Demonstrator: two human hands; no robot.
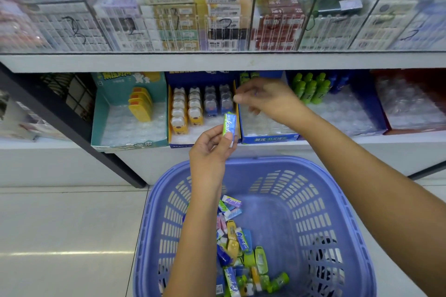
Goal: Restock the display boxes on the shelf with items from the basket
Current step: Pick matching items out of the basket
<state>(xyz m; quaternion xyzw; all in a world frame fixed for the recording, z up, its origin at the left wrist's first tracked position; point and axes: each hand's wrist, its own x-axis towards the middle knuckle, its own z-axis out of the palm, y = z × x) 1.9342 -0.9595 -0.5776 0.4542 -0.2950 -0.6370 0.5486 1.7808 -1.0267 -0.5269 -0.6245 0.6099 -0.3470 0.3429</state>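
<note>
In the middle of the frame, a left hand (212,152), lifted up, pinching a small green and blue wrapped pack (229,124) between thumb and fingers. Pack held upright, right in front of the lower shelf, close to the front edge of a blue and yellow cardboard display box (202,77) with rows of little bear-shaped things, yellow on the left, grey-blue on the right. A bit higher and to the right, a right hand (265,101), blurry, reaching over a blue cardboard display box with a clear bumpy tray (268,138). Thumb and first finger close together, but too blurry for telling whether holding anything. At the bottom of the frame, a big purple plastic basket with slotted sides (241,164) on the pale shiny floor tiles (60,236). Inside it, along the left side, a heap of small colourful packs and tubes (239,255). On the left of the lower shelf, a teal cardboard display box (103,118) with a few yellow things standing at the back. Further right, a bunch of small green bottles (311,89) standing upright. At the far right edge, a red box with a clear tray (410,75). Across the frame above all this, a white shelf board (217,61). On top of it, clear plastic bins full of stacked packs (224,19).
</note>
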